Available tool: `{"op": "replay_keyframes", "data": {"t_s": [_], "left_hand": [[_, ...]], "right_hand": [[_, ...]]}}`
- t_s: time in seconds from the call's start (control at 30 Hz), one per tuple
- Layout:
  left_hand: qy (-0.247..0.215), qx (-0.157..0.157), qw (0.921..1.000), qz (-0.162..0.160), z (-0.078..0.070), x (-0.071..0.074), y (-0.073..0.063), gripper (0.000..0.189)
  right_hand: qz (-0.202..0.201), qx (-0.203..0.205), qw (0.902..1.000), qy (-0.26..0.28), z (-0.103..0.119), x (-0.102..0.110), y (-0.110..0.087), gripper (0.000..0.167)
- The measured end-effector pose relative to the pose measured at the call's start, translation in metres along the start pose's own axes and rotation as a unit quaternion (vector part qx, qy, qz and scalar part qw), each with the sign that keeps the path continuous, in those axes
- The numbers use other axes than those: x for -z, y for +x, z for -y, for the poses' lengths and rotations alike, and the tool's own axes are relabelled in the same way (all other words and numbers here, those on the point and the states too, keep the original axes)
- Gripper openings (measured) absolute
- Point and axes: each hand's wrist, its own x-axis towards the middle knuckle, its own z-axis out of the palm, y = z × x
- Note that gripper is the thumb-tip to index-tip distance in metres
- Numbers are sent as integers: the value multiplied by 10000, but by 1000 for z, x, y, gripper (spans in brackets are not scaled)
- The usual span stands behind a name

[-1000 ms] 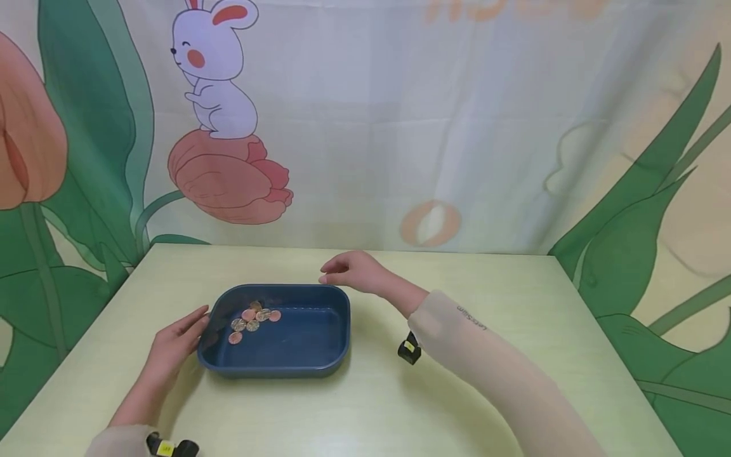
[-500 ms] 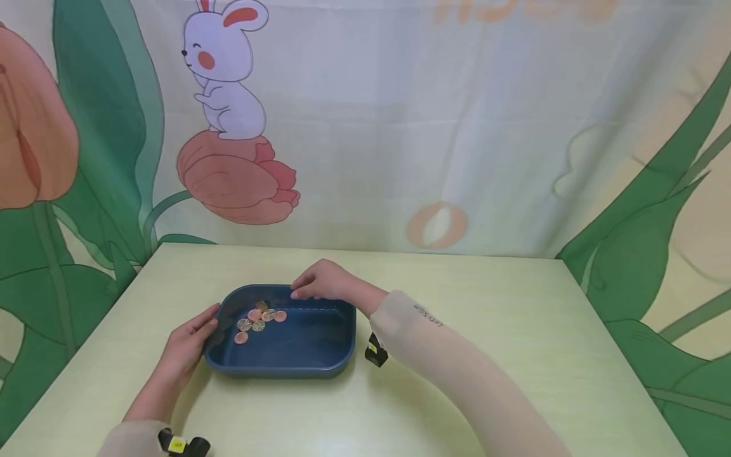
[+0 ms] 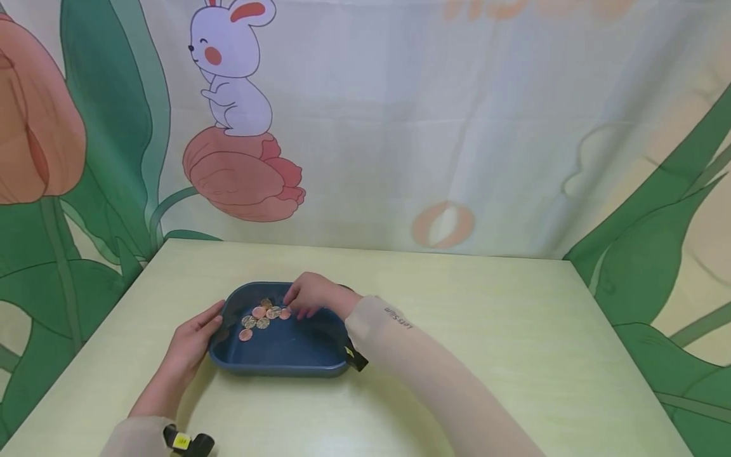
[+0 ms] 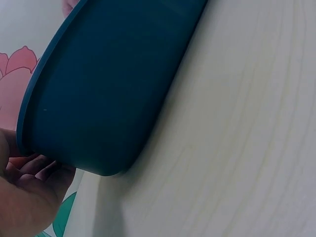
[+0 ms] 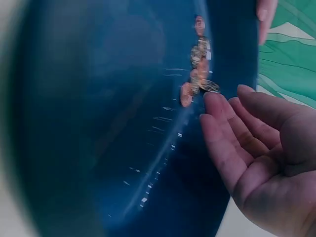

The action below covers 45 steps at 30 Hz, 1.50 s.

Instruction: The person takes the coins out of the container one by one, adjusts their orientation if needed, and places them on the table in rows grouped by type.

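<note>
A dark blue rectangular tray [image 3: 285, 352] with rounded corners stands on the table. Several coins [image 3: 263, 323], some copper-coloured and some silvery, lie in its left part. My left hand [image 3: 191, 333] holds the tray's left end; in the left wrist view its fingers [image 4: 42, 170] curl against the outer wall below the rim. My right hand [image 3: 314, 295] reaches over the far rim into the tray. In the right wrist view its loosely bent fingers [image 5: 224, 143] point at the coins [image 5: 200, 64], thumb apart from them, with nothing held between.
The pale wooden table [image 3: 485, 317] extends to the right of the tray and in front of it. Behind it hangs a curtain [image 3: 365, 127] printed with a rabbit and tulips. Black wrist cameras [image 3: 188, 441] are strapped to both wrists.
My right hand has moved left and down from beyond the tray's far right corner to beside the coins. My left hand stays at the tray's left end. The whole head view has shifted slightly.
</note>
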Motion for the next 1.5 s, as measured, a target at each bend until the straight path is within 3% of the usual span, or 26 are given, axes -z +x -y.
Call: {"op": "replay_keyframes", "data": {"t_s": [0.3,0.6,1.07,1.5], "left_hand": [[95,-3,9999,-109,0,0,-1,52],[146,-50,9997,-183,-1,2,-1,52],[234,-194,9994,-174,-1,2,1,50],[396,-359,9983,-227,-1,0,4,49]], "right_hand": [[345,-570,9969,-410,-1,-14,9,36],[1090,-777,9894,-560,16,2,14,43],[1367,-955,9839,-648,16,-1,25,52],[1157,-1000,9843,-882,7,-11,29,46]]}}
